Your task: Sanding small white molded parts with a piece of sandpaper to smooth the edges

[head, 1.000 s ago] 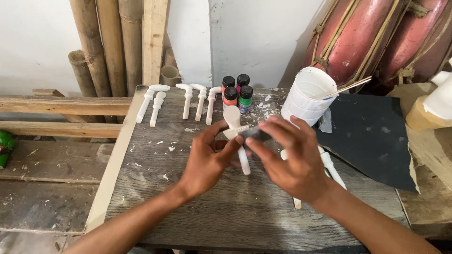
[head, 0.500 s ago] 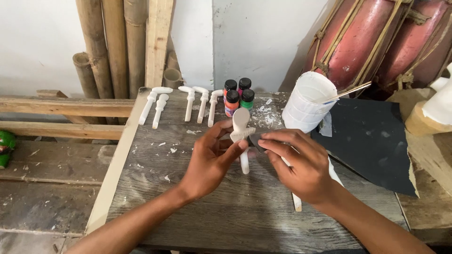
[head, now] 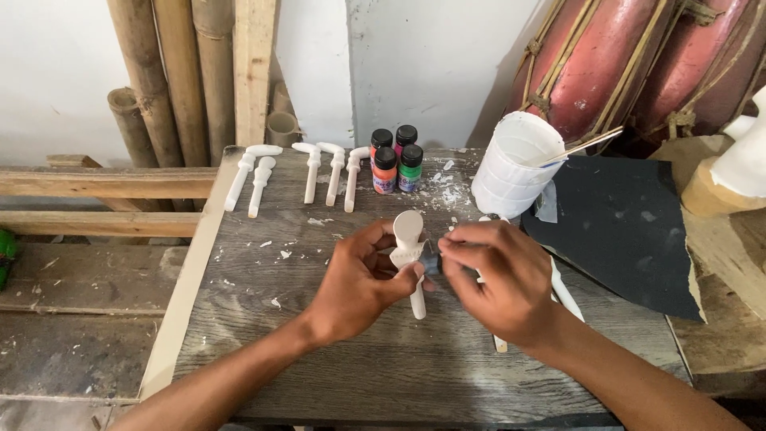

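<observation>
Paint bottles [head: 396,160] stand behind; left hand [head: 359,279] clamps a white carved figure [head: 410,255], right hand [head: 495,275] pinches dark sandpaper [head: 431,264] against it.

White carved figure [head: 410,254]: rounded head up, slim stem down, held near upright above grey wooden tabletop [head: 335,359]. Small dark sanding scrap [head: 432,264]: pressed against figure's mid-section, pinched, partly hidden by fingers.

On the bench [head: 335,367], both hands meet at centre, the left hand [head: 359,283] and right hand [head: 499,279] around an upright figure [head: 409,255]. Behind them, a row of carved pieces [head: 311,172] lies left of four paint bottles [head: 396,160]; a tub [head: 511,164] stands right, a dark sheet [head: 622,223] beside it.
</observation>
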